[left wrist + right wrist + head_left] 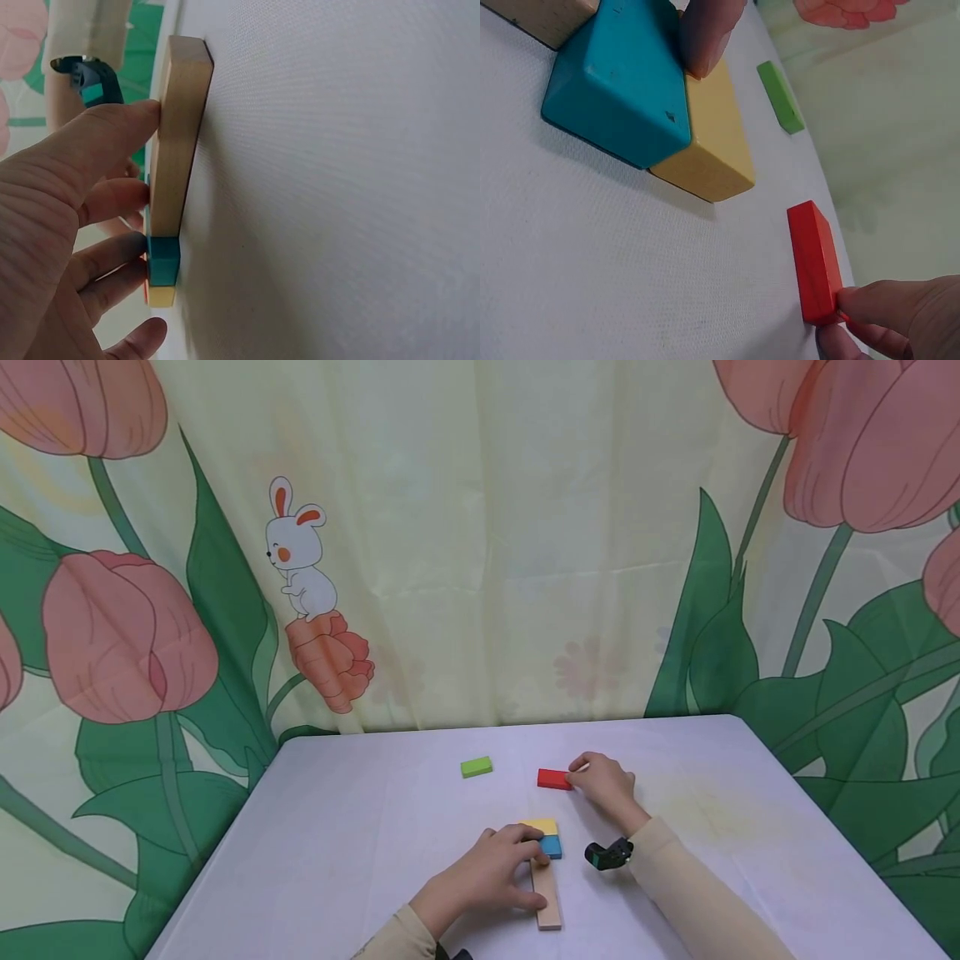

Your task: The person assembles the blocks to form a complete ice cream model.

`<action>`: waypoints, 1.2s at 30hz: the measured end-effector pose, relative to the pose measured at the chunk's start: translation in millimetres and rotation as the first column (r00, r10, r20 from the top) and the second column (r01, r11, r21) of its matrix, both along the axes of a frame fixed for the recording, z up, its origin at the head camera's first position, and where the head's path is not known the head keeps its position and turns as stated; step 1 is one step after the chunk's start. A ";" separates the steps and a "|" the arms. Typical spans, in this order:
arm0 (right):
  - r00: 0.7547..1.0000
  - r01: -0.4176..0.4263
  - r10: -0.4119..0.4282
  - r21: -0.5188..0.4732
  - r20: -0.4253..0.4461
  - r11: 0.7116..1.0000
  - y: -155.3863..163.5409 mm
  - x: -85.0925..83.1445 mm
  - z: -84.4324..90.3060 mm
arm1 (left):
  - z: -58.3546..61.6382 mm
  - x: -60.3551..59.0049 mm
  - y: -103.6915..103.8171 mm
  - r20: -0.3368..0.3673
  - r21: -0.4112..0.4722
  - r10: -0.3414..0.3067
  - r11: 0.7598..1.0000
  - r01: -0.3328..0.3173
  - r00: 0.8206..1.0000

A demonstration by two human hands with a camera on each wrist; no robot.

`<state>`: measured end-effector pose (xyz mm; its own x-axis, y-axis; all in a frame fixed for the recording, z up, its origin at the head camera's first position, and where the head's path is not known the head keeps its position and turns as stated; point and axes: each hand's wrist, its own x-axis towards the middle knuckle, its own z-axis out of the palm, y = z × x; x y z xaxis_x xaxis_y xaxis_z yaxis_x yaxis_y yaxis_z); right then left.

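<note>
Long plain wooden plank [547, 897] nearest, end to end with a blue wooden block [552, 847] and a yellow wooden block [542, 826] on the white cloth-covered table [360, 827]
The left hand [487, 877] lies over this row, fingers nearly straight, steadying the plank and blocks without gripping. Farther back, the right hand [603, 785] pinches one end of the flat red wooden block [554, 778] between thumb and fingertips [870, 304]; it lies flat on the table. That block looks light, rigid and smooth, best taken by its short ends or long edges. A green wooden block [476, 767] lies apart to the left
</note>
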<state>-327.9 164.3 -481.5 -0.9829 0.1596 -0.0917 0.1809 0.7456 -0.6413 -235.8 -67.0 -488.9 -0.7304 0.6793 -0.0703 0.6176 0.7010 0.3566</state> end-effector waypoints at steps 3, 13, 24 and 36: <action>1.000 -0.008 0.008 -0.006 -0.009 1.000 -2.3 0.9 0.0 | -0.1 0.3 -0.2 0.003 0.003 0.001 1.000 -0.001 1.000; 0.998 -0.042 0.041 -0.025 -0.042 0.999 -8.7 -0.5 -7.2 | -1.8 0.6 0.1 -0.002 0.008 0.003 1.000 -0.003 1.000; 0.996 -0.085 0.084 -0.042 -0.013 0.996 -13.9 2.4 -6.7 | -0.5 0.2 1.3 0.013 -0.003 0.013 1.000 -0.013 1.000; 0.993 -0.117 0.118 -0.051 0.006 0.992 -20.4 9.8 -1.8 | 1.7 2.0 0.6 -0.008 0.009 0.000 1.000 0.000 1.000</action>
<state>-318.0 144.0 -483.3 -0.9937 0.0378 -0.1051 0.0994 0.7288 -0.6775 -233.8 -66.5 -487.2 -0.7312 0.6797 -0.0585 0.6203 0.6981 0.3575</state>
